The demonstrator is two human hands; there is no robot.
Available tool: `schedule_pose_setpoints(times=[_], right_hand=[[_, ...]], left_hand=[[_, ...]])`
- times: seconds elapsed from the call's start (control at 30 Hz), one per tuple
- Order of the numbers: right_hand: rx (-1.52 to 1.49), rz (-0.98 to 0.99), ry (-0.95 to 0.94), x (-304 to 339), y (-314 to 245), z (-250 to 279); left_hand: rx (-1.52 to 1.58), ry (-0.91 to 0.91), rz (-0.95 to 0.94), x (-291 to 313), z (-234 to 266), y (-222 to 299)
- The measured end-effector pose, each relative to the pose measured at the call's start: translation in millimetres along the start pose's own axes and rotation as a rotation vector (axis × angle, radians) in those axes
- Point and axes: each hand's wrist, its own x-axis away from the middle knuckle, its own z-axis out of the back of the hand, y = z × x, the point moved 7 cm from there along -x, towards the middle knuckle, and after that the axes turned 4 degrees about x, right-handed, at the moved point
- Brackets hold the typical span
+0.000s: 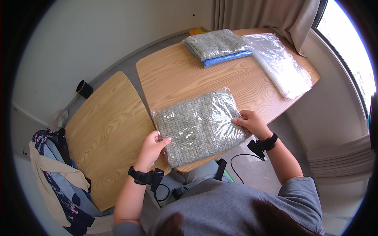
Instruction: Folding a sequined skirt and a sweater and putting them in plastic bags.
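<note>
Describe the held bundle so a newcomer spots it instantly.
Start at the right wooden table, near edge. There is a grey woven bundle in clear plastic. Unlike its lookalike atop the blue package, left hand and right hand grip it.

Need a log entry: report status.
Left hand, right hand: holding wrapped package by opposite sides. Package at table's near edge. Stacked packages farther back, not obstructing.

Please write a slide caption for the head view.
Left hand and right hand hold grey fabric in clear plastic at a wooden table.
</note>
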Motion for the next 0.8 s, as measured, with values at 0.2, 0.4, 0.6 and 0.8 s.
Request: schedule_pose_setpoints(times=[0.2, 0.4, 0.6, 0.8], right_hand=[[-0.014, 0.099, 0.132, 1, 10, 1], [0.637, 0.462, 0.396, 48, -62, 4], [1.083, 0.852, -0.087, 50, -90, -55], [1.079, 0.925, -0.261, 24, -65, -65]], left_hand=[[-0.033, 0.077, 0.049, 0, 6, -9], [-0.916, 0.197, -0.448, 27, -16, 71], [-1.469, -0.397, -0.901, 28, -100, 79], [-1.498, -0.531, -0.882, -4, -97, 46]])
